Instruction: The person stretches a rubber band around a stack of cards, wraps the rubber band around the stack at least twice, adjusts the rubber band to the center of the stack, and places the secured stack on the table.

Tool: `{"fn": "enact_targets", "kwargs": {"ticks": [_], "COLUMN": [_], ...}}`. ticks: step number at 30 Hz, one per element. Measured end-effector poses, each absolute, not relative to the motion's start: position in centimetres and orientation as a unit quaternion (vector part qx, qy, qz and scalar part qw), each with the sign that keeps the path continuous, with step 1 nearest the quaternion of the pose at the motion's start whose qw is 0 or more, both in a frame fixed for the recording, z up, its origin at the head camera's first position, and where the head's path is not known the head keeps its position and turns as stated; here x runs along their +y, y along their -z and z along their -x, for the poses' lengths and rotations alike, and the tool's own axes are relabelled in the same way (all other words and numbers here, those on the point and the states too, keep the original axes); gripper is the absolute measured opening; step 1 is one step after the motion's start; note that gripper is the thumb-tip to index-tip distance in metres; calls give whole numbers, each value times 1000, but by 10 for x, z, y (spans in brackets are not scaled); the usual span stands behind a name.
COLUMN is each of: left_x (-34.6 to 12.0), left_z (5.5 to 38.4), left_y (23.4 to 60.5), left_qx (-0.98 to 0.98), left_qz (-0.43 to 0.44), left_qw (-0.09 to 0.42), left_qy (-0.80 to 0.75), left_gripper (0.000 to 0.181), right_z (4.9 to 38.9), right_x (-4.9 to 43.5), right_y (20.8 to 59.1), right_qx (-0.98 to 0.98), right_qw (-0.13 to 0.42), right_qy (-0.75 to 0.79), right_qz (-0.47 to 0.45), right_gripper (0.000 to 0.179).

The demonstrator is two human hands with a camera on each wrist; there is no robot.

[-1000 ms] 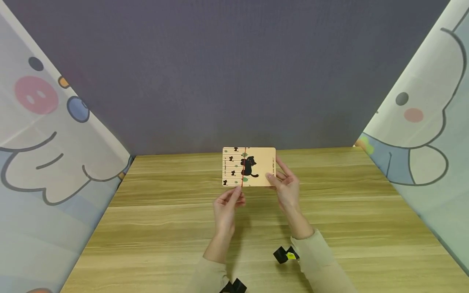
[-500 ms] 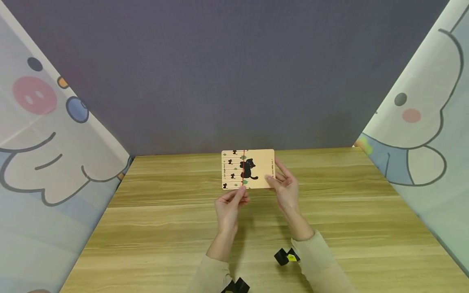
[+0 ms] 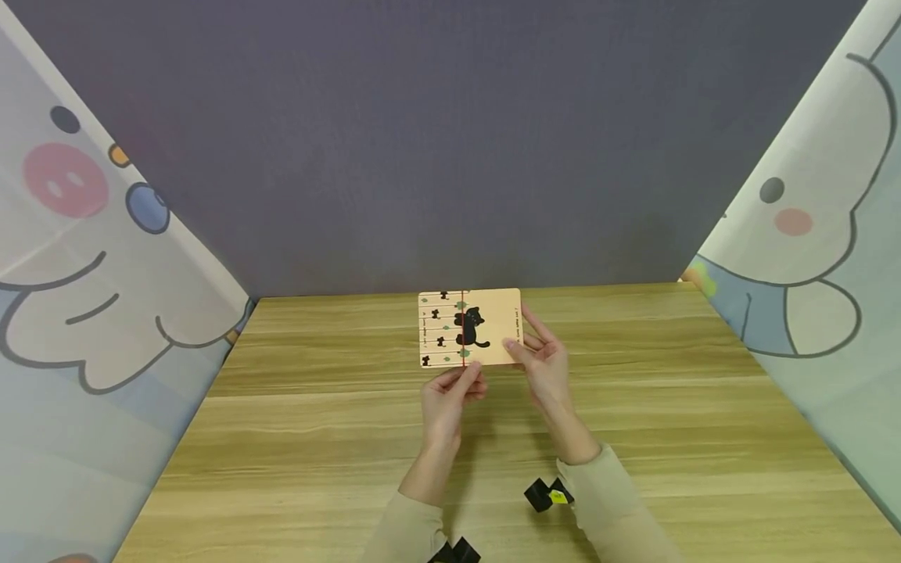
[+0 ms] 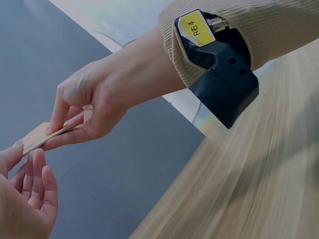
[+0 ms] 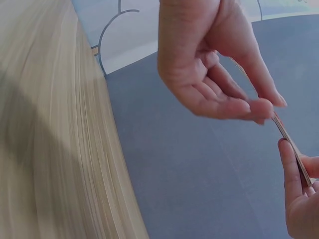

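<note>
A thin cream notebook (image 3: 498, 311) with a black cat printed on it is held up in front of me in the head view. A red elastic band (image 3: 463, 324) runs across its cover, left of the middle. My right hand (image 3: 551, 369) grips its right end, thumb on the cover and fingers behind. At the lower edge, close beside the band, my left hand (image 3: 443, 403) pinches with thumb and fingertips. Seen nearly edge-on in the right wrist view, the notebook (image 5: 291, 147) shows thin layers between the two hands.
Below the hands lies a wood-grain table (image 3: 296, 438). A dark grey panel (image 3: 450, 141) stands along its back, with cartoon-printed sheets (image 3: 820, 258) on both sides. Black camera mounts (image 3: 540, 495) sit at both sleeved wrists.
The notebook has shifted slightly left and down with my right hand. My left hand has slid a little right along its lower edge, and the slanted band now runs straight.
</note>
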State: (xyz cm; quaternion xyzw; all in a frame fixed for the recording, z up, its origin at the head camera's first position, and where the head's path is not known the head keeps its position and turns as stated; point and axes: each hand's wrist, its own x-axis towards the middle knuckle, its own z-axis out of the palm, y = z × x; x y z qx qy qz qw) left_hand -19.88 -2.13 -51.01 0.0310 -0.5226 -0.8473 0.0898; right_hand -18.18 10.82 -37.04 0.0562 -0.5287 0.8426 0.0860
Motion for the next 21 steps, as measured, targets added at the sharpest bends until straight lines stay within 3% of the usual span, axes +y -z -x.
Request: {"fn": "enact_targets", "kwargs": {"ticks": [13, 14, 20, 21], "left_x": [-28, -28, -26, -27], "left_z": [201, 193, 189, 196], "left_y": [515, 500, 497, 512], "left_qx": [-540, -541, -545, -543], "left_qz": [-21, -5, 12, -5], "left_qw": [100, 100, 101, 106], "left_qy": [835, 835, 832, 833], "left_gripper": [30, 26, 23, 26], "right_z": [182, 182, 182, 183], "right_x": [106, 106, 106, 106], "right_y": [372, 372, 373, 373], "right_qx": [-539, -540, -532, -529], "right_qw": [87, 86, 86, 88], "right_qy": [-836, -835, -840, -843], "right_qz": [-56, -57, -54, -50], "right_gripper": [57, 57, 58, 58]}}
